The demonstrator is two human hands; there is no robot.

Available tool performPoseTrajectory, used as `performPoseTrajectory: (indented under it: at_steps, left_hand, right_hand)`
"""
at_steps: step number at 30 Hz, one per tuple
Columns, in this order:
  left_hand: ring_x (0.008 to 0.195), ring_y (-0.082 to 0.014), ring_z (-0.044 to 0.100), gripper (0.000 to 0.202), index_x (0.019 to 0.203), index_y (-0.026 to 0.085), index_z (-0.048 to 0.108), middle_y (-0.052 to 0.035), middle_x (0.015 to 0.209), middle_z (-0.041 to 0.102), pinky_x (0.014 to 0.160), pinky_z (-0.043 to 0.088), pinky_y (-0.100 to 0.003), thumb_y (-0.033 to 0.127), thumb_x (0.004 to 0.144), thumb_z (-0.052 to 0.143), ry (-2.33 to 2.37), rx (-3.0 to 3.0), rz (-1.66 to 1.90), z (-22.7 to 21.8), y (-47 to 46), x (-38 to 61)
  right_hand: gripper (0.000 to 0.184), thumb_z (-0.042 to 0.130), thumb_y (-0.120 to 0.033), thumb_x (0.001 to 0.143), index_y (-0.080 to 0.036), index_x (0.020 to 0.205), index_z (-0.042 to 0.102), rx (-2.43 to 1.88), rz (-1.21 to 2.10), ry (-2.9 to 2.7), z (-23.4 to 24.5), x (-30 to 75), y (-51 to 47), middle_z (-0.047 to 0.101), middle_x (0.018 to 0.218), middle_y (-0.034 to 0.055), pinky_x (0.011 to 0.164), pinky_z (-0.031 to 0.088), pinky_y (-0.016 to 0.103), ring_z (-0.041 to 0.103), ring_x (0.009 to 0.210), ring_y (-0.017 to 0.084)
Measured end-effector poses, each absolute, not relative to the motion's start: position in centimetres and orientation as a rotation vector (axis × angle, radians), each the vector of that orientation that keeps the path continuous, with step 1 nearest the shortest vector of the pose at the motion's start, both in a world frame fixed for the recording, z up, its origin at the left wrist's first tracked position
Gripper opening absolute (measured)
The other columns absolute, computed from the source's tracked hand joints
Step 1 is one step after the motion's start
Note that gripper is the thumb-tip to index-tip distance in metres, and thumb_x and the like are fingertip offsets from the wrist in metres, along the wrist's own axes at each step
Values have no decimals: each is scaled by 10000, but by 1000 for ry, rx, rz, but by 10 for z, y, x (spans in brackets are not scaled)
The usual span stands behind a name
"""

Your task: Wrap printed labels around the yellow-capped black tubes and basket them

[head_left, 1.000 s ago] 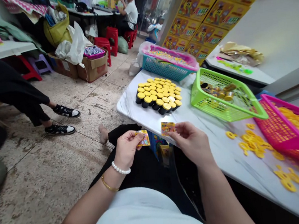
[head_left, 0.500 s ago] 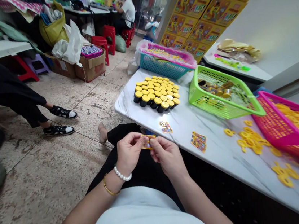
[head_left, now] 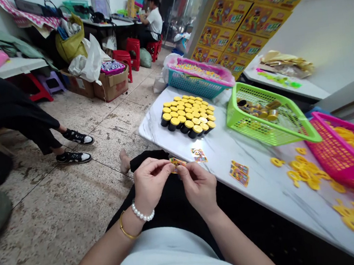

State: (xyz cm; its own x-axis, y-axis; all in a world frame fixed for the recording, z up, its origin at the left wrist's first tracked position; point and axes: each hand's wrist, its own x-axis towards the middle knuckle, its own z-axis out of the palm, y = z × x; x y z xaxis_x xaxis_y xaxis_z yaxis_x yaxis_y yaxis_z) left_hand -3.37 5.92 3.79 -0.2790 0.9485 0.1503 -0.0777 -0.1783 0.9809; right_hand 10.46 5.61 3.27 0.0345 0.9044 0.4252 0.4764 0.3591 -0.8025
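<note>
Grips: since a second ago, my right grip (head_left: 201, 189) has come across to my left grip (head_left: 150, 183); they were apart then, each with its own piece, and now they meet.
Seated person: crossed black-trousered legs (head_left: 15, 105), well off to the left of my grips, with black-and-white shoes (head_left: 76, 157).
Cardboard box (head_left: 111, 86): on the floor, ahead and left of my grips, well apart.
Left grip: closed, pinching the left end of the printed piece (head_left: 177, 162), with a bead bracelet (head_left: 142, 215) and a gold bangle (head_left: 122, 226) behind it.
Printed piece: small and yellow, held between my two grips, partly hidden by my fingertips.
Right grip: closed on that piece's right end.
Yellow-lidded tubs (head_left: 189, 113): clustered beyond my grips on the marbled surface (head_left: 267, 188).
Loose pieces (head_left: 198, 154): just beyond my right grip, flat.
Teal basket (head_left: 187, 85): beyond the tubs, pink-lined.
Overlapping pieces (head_left: 239, 173): to the right of my right grip, near.
Green basket (head_left: 252, 128): further right and ahead, containers inside.
Yellow rings (head_left: 304, 172): well right of my grips, loosely heaped.
Pink basket (head_left: 334, 152): furthest right, filled with more rings.
</note>
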Motion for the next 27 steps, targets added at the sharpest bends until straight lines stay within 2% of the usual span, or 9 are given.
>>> performPoseTrajectory:
  at_steps: [4,7,12,13,17,21,23,27]
  left_hand:
    - [645,-129,618,202,725,145,749,-32,684,690,642,522,-263,315,656,834,1028,775,1351,38,68,-41]
    - [608,-109,593,259,657,127,690,-6,612,648,632,514,-246,301,593,871,967,671,1323,35,72,-43]
    - [673,-100,596,392,958,160,681,11,756,659,663,514,-231,241,618,859,1075,620,1596,32,72,-41]
    - [680,-97,591,379,965,167,679,12,770,653,666,509,-224,236,633,851,1106,629,1654,33,71,-40]
    - [698,-114,602,159,792,157,719,-20,765,670,677,507,-229,255,701,804,1132,768,1669,39,66,-39]
    - [707,-132,625,144,775,153,755,-42,773,705,685,520,-249,268,702,803,1066,774,1586,43,63,-37]
    - [642,-109,591,181,764,145,760,-35,723,698,612,487,-224,287,674,827,1027,721,1524,43,63,-38]
    - [510,-48,465,305,736,123,751,-26,654,674,440,308,-164,364,600,878,937,560,1340,41,66,-41]
  right_hand:
    - [244,604,-347,927,-201,737,653,-1265,548,-1660,36,104,60,588,610,-16,523,406,260,503,534,125]
    - [243,589,-352,933,-208,752,662,-1264,523,-1720,38,102,61,606,623,-7,533,424,266,519,542,133]
    - [296,605,-354,923,-199,671,610,-1303,380,-1691,37,98,64,549,562,-30,513,392,254,467,496,111]
    - [303,606,-358,924,-198,666,600,-1314,362,-1655,37,98,65,536,555,-34,508,383,251,459,493,108]
    - [322,606,-370,925,-193,657,586,-1306,344,-1628,39,97,67,506,545,-43,504,368,246,450,493,103]
    - [290,596,-361,930,-194,696,631,-1253,349,-1668,40,97,65,548,558,-31,504,380,250,464,496,110]
    - [281,592,-356,931,-199,703,640,-1245,340,-1682,39,96,64,569,568,-23,513,394,257,476,501,117]
    - [291,576,-362,937,-205,701,645,-1242,346,-1749,36,93,65,594,592,-7,534,417,269,501,515,127]
